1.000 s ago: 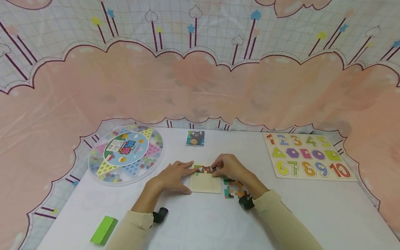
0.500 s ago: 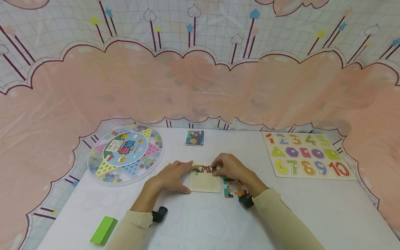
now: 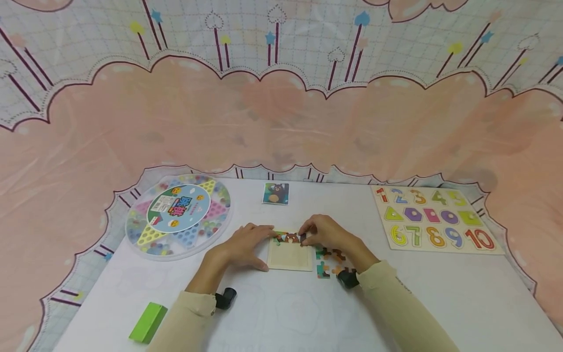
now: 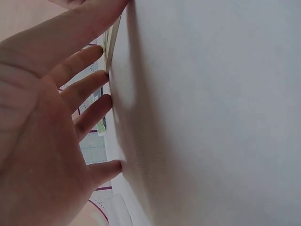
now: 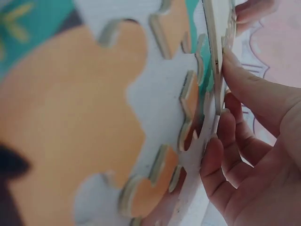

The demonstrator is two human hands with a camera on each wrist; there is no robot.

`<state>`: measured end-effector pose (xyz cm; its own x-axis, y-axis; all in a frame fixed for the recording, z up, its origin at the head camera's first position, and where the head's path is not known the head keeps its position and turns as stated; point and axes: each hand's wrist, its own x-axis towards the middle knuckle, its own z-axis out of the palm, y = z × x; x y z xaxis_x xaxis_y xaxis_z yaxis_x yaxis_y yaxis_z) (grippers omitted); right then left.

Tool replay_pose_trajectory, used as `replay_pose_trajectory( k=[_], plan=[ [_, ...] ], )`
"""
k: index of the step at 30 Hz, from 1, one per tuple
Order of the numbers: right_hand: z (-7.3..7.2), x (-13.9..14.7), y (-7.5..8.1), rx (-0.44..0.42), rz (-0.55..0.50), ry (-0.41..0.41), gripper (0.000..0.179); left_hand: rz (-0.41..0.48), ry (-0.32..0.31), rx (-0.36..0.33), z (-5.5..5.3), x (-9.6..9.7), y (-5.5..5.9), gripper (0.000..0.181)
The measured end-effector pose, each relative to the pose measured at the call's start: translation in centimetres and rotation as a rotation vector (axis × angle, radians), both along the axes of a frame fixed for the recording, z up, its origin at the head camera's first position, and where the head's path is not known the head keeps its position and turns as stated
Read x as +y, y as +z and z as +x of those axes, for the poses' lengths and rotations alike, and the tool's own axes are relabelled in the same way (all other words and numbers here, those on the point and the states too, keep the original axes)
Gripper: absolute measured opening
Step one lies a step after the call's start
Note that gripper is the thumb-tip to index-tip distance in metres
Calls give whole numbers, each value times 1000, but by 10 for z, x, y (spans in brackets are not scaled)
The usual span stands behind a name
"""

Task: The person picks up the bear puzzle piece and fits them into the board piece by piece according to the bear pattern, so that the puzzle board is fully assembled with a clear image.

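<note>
A small wooden puzzle tray (image 3: pixel 290 257) lies mid-table, with a row of bear-face pieces (image 3: pixel 289 237) along its far edge. My left hand (image 3: pixel 242 247) steadies the tray from the left, index finger at the upper left pieces and thumb by the near left corner. In the left wrist view its fingers stretch out to the tray's edge. My right hand (image 3: pixel 327 234) pinches a dark puzzle piece (image 3: pixel 303 238) between thumb and finger at the row's right end. Loose jigsaw pieces (image 3: pixel 323 270) lie right of the tray, partly under the right wrist; the right wrist view shows an orange piece (image 5: pixel 94 117) close up.
Behind the tray lies a bear picture card (image 3: pixel 276 194). A round marble game board (image 3: pixel 184 208) sits at the left, and a number-and-shape board (image 3: pixel 424 230) at the right. Near the front left is a green block (image 3: pixel 148 322). A patterned cloth (image 3: pixel 281 127) hangs behind the table.
The right hand and wrist have shifted slightly, so more of the loose pieces show. The left hand stays at the tray, and the dark piece remains at the row's right end.
</note>
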<state>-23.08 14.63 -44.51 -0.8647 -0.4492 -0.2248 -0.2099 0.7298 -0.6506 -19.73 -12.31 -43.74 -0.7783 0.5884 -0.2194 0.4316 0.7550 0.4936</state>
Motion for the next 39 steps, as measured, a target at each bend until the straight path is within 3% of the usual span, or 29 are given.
replay_pose_trajectory(
  k=[7,14,25,39],
  plan=[
    [2,5,0,14,-36,20,19,17,-15,4,-4,1,-3,87],
    [9,19,10,-31,-39,52,37,39,6,-21,-5,2,-6,86],
    [23,49,13,-16,-16,20,48,58,15,-28,-2,0,-6,85],
    [31,51,1,-4,-57,23,28,72,15,-26,-2,-3,-8,84]
  ],
)
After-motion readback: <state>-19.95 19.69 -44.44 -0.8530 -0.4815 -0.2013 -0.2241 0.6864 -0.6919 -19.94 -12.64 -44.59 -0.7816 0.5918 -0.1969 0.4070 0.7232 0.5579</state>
